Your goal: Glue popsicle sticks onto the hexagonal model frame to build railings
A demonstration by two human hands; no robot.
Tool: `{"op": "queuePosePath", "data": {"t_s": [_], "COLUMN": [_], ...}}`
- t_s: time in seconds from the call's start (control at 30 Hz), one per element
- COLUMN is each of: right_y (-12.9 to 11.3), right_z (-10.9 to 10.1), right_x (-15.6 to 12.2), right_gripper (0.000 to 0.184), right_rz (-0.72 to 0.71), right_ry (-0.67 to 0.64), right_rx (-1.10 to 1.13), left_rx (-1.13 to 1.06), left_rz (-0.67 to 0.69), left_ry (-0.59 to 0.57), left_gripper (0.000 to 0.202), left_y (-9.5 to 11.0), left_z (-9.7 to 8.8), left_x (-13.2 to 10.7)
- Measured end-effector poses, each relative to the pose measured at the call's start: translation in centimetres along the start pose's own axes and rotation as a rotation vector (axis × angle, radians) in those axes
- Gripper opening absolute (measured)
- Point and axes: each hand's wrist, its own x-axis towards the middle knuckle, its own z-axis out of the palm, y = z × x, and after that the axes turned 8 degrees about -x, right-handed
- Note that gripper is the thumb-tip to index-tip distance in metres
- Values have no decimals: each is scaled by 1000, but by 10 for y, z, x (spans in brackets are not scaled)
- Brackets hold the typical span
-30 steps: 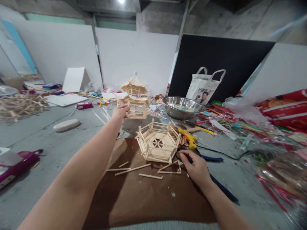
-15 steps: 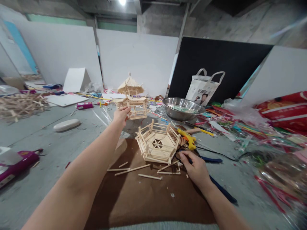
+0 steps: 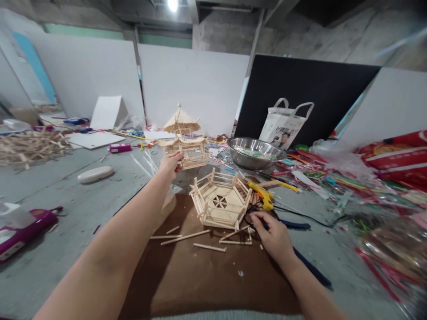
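My left hand (image 3: 171,162) is stretched far forward and grips the lower left edge of a small wooden-stick pavilion (image 3: 184,141) with a pointed roof, holding it up off the floor. In front of me a hexagonal stick base (image 3: 220,199) with railings stands on a brown board (image 3: 207,275). My right hand (image 3: 271,231) rests palm down just right of that base, fingers curled on the handles of dark blue pliers (image 3: 300,249). Loose sticks (image 3: 187,236) lie on the board between my arms.
A yellow glue gun (image 3: 262,194) lies right of the base, a steel bowl (image 3: 255,152) and a white tote bag (image 3: 283,124) behind it. Coloured clutter covers the right side. A stick pile (image 3: 30,146) sits far left, a purple case (image 3: 23,224) at the near left.
The pavilion in my left hand has turned and tipped a little, and sits slightly lower and nearer. My right hand has stayed by the base.
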Motion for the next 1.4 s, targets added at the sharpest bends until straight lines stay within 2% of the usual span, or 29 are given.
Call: {"op": "queuePosePath", "data": {"t_s": [0.47,1.4], "right_y": [0,0], "right_z": [-1,-1], "right_x": [0,-1], "right_gripper": [26,26], "right_rz": [-11,-11], "right_ry": [-3,-4], "right_rx": [-9,-2], "left_rx": [-1,100], "left_rz": [12,86], "left_ry": [-68,30], "left_gripper": [29,24], "left_y": [-2,-1], "left_z": [-6,-12], "left_x": [4,4]}}
